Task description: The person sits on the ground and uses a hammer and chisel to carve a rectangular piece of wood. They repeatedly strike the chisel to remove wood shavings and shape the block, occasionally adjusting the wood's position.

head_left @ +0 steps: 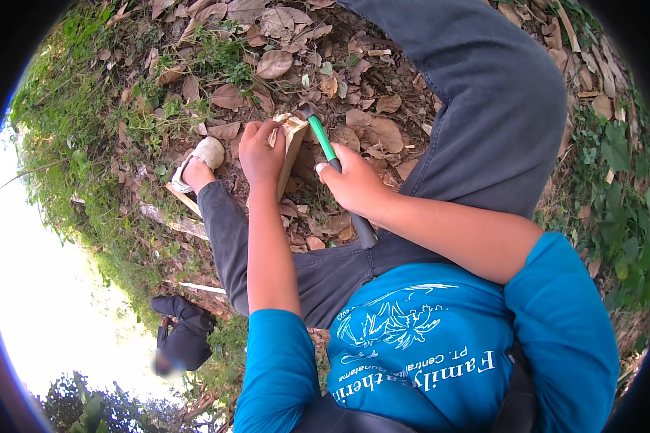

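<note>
My right hand [354, 184] is wrapped round the green and black handle of a hammer [323, 137]. The small dark hammer head lies right beside the upper end of a pale wooden piece [290, 155]. At that same end is my left hand [261, 153], its fingers curled and the fingertips pressed together against the wood. Whatever those fingertips pinch, if anything, is too small to make out. The wood's end looks rough and splintered, and its lower part runs down behind my left wrist.
Dry brown leaves [274, 65] cover the ground, with green weeds [123, 108] to the left. My bent legs in dark trousers [484, 94] frame the work. Wooden strips [184, 198] lie by my shoe [202, 155]. Another person [184, 332] in dark clothes is at the lower left.
</note>
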Motion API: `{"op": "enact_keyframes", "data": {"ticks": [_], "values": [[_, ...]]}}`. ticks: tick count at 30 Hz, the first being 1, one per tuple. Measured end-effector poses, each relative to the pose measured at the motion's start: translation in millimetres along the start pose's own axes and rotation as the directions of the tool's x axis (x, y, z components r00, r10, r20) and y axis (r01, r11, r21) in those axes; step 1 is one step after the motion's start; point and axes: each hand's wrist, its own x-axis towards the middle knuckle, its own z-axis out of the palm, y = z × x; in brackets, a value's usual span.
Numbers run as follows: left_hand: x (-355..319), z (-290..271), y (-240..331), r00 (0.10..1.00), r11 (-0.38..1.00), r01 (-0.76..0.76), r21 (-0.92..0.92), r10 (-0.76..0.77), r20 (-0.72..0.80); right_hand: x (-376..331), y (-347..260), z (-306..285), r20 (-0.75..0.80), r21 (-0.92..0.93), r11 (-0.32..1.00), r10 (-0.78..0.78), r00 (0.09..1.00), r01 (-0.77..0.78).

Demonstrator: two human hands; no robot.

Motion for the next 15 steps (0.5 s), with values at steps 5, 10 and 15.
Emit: {"op": "enact_keyframes", "data": {"ticks": [5,10,15], "values": [[2,-6,-5,0.994,0.989,-0.097,0.109,0.091,0.058,0,-7,2,0.008,0.067,0.998,-0.01,1.0,0.01],[9,-6,-11,0.985,0.987,-0.138,0.079,0.129,0.118,-1,-6,3,-0.002,0.102,0.995,0.012,1.0,-0.011],[12,-6,-16,0.979,0.99,-0.144,0.002,0.142,0.146,-2,-4,3,0.001,0.089,0.996,-0.004,1.0,0.004]]}}
